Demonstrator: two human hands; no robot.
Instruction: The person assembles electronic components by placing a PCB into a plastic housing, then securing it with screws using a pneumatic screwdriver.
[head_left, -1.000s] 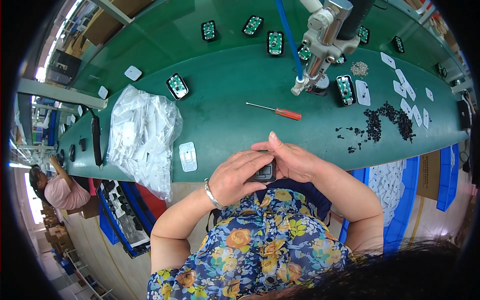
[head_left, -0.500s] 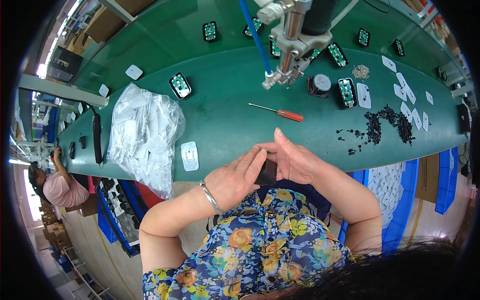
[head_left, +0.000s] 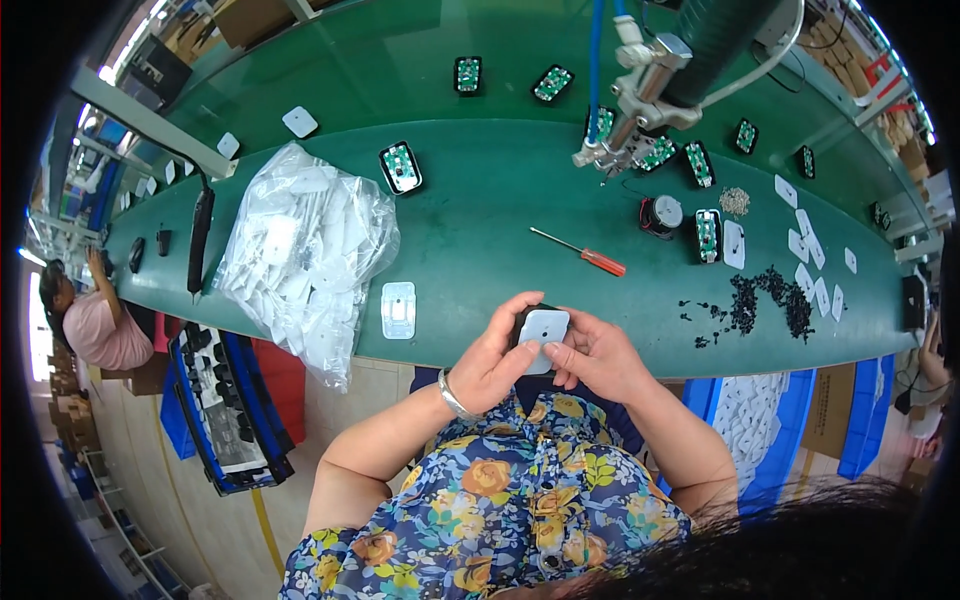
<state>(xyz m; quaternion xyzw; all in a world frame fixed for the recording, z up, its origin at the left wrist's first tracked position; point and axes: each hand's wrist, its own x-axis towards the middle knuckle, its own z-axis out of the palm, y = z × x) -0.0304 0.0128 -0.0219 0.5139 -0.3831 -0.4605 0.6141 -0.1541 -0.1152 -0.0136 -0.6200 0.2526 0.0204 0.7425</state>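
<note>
Between my two hands is a small black case with a white cover plate (head_left: 546, 328) on its upper face, a dark dot near the plate's middle. My left hand (head_left: 492, 362) grips it from the left, with the thumb lying on the plate. My right hand (head_left: 604, 358) closes round the right side, its thumb also pressing the plate. Beyond the hands lies a red-handled screwdriver (head_left: 603, 263), its shaft pointing left. A clear-white plastic cover (head_left: 398, 310) rests near the table edge, left of my hands.
A plastic bag of white plates (head_left: 305, 255) fills the left. Black cases with green circuit boards (head_left: 707, 236) stand across the back, below a hanging metal tool (head_left: 640, 105). Small black parts (head_left: 770, 305) and white plates (head_left: 812, 240) are scattered right. A co-worker (head_left: 95, 320) sits far left.
The case has turned in my hands, so its white plate now faces up; before, only a dark side showed. Both thumbs have come down onto the plate. The whole view has shifted a little.
</note>
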